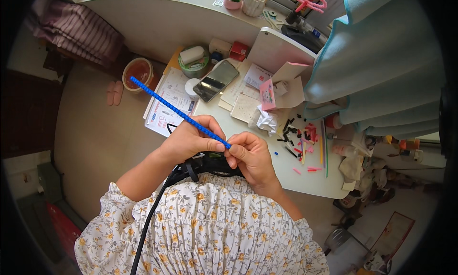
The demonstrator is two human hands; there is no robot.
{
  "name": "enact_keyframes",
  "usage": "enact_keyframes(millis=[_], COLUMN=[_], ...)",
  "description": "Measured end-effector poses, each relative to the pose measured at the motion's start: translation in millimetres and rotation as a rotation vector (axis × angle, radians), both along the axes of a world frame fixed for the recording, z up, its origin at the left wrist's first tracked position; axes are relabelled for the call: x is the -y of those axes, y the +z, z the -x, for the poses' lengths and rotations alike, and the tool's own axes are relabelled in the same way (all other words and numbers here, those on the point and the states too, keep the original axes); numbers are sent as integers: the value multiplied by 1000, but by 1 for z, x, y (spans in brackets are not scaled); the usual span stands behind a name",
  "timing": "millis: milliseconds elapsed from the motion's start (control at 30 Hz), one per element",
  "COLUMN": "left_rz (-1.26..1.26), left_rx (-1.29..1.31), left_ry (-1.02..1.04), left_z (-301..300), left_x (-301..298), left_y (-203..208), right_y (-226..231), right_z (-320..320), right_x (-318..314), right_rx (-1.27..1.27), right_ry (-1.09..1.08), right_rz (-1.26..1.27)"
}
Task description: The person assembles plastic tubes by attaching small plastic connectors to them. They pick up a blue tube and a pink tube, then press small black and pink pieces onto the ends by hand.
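Observation:
A long, thin blue ridged stick (167, 103) slants across my body, its free end up to the left. My left hand (202, 136) pinches it close to its lower right end, thumb on top. At that end the thumb and fingertips of my right hand (249, 156) are closed together, touching the tip; whether a small piece is between them is hidden. Past my right hand, a small blue piece (275, 153) lies on the white table (296, 182). Farther right are scattered short black pieces (288, 132) and pink and red pieces (310, 132).
Thin coloured sticks (326, 153) lie near the table's right side. Behind are a phone (216, 81), crumpled white tissue (266, 121), an open pink box (268, 95) and a green bowl (194, 65). A light blue curtain (372, 60) hangs at right. A black cable (151, 213) crosses my dress.

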State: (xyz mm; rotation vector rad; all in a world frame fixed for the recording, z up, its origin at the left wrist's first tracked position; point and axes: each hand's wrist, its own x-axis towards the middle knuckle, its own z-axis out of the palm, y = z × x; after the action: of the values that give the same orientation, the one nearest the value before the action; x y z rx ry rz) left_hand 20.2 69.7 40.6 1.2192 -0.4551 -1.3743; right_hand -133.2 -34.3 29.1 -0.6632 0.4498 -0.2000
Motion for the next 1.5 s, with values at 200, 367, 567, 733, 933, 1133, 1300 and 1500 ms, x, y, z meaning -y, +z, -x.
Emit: enact_keyframes(millis=[200,367,567,733,933,1133,1300,1500], left_rz=[28,65,93,78,95,107,65,13], left_rx=[-74,-232,-286,-252,-291,-273,-304,-257], left_ry=[-26,13,46,41,55,79,114,99], left_z=[-1,1,3,2,4,-1,0,-1], left_x=[1,1,3,2,3,3,5,7], left_y=[-2,-10,-9,-8,-8,-10,-3,-2], right_y=[-2,0,1,0,-3,-2,-4,-4], right_z=[0,-1,-3,-4,-4,-6,-5,-5], right_x=[-1,-3,-5,-5,-6,-6,-6,-6], right_rx=[7,-21,-15,-25,-72,-56,-61,-66], right_ry=[-18,-81,-134,-135,-138,-129,-135,-153], right_rz=[-30,30,97,124,181,108,98,103])
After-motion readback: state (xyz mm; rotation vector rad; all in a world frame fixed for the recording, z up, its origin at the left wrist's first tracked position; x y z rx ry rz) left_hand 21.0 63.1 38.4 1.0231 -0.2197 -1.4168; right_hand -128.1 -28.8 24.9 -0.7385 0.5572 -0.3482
